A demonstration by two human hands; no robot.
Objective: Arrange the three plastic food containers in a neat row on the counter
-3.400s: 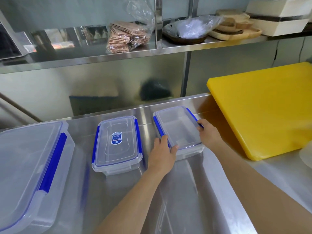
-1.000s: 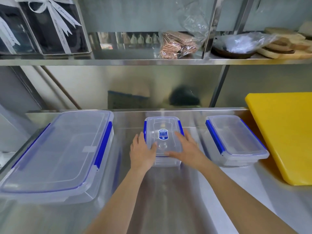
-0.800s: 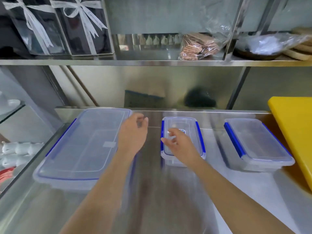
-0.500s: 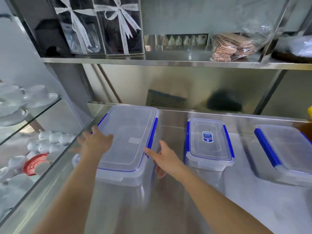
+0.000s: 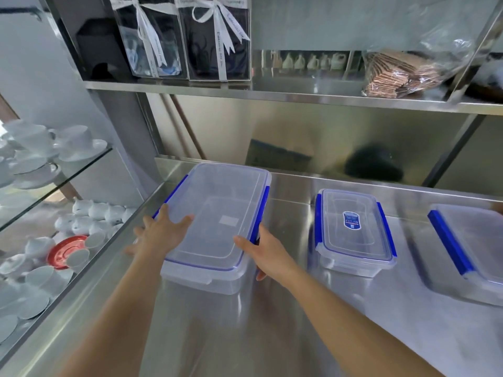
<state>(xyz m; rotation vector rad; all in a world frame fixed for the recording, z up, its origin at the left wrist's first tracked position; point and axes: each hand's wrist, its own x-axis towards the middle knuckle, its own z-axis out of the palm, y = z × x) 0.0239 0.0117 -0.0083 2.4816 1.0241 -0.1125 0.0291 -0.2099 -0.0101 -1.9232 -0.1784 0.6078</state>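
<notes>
Three clear plastic containers with blue clips stand on the steel counter (image 5: 285,308). The large container (image 5: 217,213) is at the left. My left hand (image 5: 160,235) lies on its near-left lid corner, fingers spread. My right hand (image 5: 268,253) presses against its right side by the blue clip. The small container (image 5: 353,235), with a blue label on its lid, stands in the middle. The third container (image 5: 473,246) is at the right, cut off by the frame edge.
A steel shelf (image 5: 299,96) above holds ribboned gift boxes (image 5: 187,36) and a bag of brown packets (image 5: 402,72). Left of the counter, glass shelves (image 5: 49,183) carry white cups, saucers and a red saucer (image 5: 66,251). The steel back wall stands close behind the containers.
Both hands left the small middle container and moved left to the large one, where they now rest on its sides. The view turned left; the yellow board went out of sight.
</notes>
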